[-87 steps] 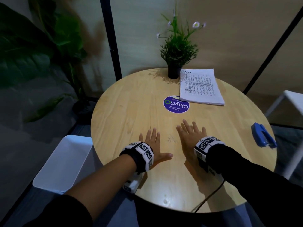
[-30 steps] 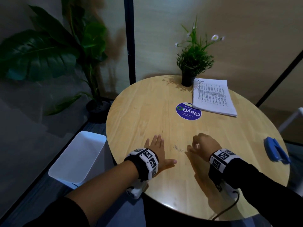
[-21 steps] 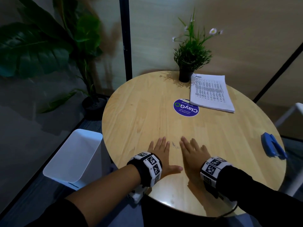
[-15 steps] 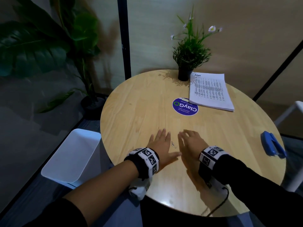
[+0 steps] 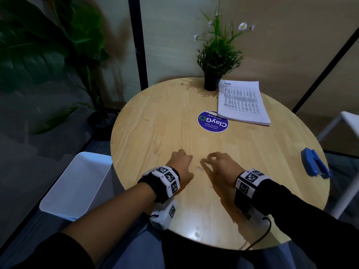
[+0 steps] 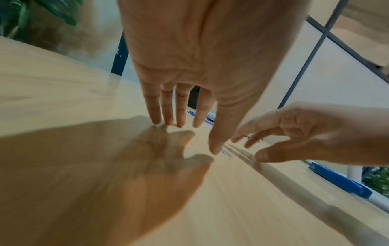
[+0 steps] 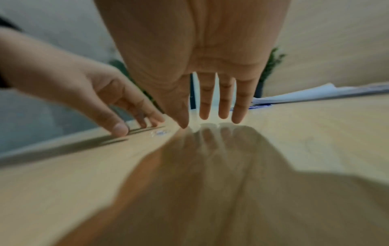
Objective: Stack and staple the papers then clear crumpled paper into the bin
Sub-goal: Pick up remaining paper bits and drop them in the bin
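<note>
A stack of printed papers (image 5: 242, 103) lies at the table's far right, beside a potted plant. A blue stapler (image 5: 314, 164) sits near the right edge, also in the left wrist view (image 6: 341, 181). A few small loose staples (image 5: 199, 168) lie on the wood between my hands. My left hand (image 5: 180, 162) stands with straight fingers (image 6: 181, 108), the tips touching the table just left of the staples. My right hand (image 5: 219, 164) is arched just right of them, fingertips (image 7: 223, 108) at the surface. Neither hand holds anything. No crumpled paper shows.
A white bin (image 5: 77, 185) stands on the floor to the left of the round wooden table (image 5: 155, 123). A purple ClayGo sticker (image 5: 212, 121) marks the table's middle. The potted plant (image 5: 213, 61) stands at the far edge, and a white stool (image 5: 349, 121) is on the right.
My hands lay flat side by side and have drawn a little apart. Both are now arched on their fingertips, either side of the loose staples.
</note>
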A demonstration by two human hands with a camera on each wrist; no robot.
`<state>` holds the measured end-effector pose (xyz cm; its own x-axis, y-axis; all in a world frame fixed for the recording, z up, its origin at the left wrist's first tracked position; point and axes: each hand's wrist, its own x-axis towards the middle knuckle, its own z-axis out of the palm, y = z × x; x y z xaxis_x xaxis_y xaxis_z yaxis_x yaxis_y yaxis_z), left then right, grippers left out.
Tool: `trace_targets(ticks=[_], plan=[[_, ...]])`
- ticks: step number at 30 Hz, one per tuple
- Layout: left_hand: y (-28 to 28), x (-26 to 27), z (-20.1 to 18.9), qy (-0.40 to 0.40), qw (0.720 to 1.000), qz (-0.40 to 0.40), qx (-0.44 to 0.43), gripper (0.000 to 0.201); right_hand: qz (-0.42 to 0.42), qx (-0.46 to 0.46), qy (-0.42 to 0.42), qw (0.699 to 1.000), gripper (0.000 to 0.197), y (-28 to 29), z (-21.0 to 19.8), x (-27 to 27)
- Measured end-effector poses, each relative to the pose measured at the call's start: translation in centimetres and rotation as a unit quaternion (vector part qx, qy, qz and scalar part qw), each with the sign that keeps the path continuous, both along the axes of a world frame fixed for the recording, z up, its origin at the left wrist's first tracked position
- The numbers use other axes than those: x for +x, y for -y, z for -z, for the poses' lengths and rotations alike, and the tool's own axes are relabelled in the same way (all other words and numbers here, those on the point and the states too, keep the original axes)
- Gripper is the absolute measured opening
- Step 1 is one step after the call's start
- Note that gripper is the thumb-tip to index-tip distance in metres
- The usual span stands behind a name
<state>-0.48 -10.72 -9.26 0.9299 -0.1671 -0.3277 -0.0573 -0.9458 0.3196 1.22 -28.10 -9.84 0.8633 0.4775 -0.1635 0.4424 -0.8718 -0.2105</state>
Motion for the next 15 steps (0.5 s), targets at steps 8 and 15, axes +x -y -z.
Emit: trace_targets(ticks=[8, 15], plan=[[0.8, 1.3, -0.3, 0.012, 0.994, -0.059, -0.091, 0.038, 0.157, 0.102, -0.121, 0.975, 0.026, -0.4, -0.2, 1.6], [1.3, 2.8, 0.1, 0.006, 0.981, -0.112, -0.157, 0.037, 0.178, 0.157, -0.148, 0.96, 0.029, -2.1, 0.5, 4.0]])
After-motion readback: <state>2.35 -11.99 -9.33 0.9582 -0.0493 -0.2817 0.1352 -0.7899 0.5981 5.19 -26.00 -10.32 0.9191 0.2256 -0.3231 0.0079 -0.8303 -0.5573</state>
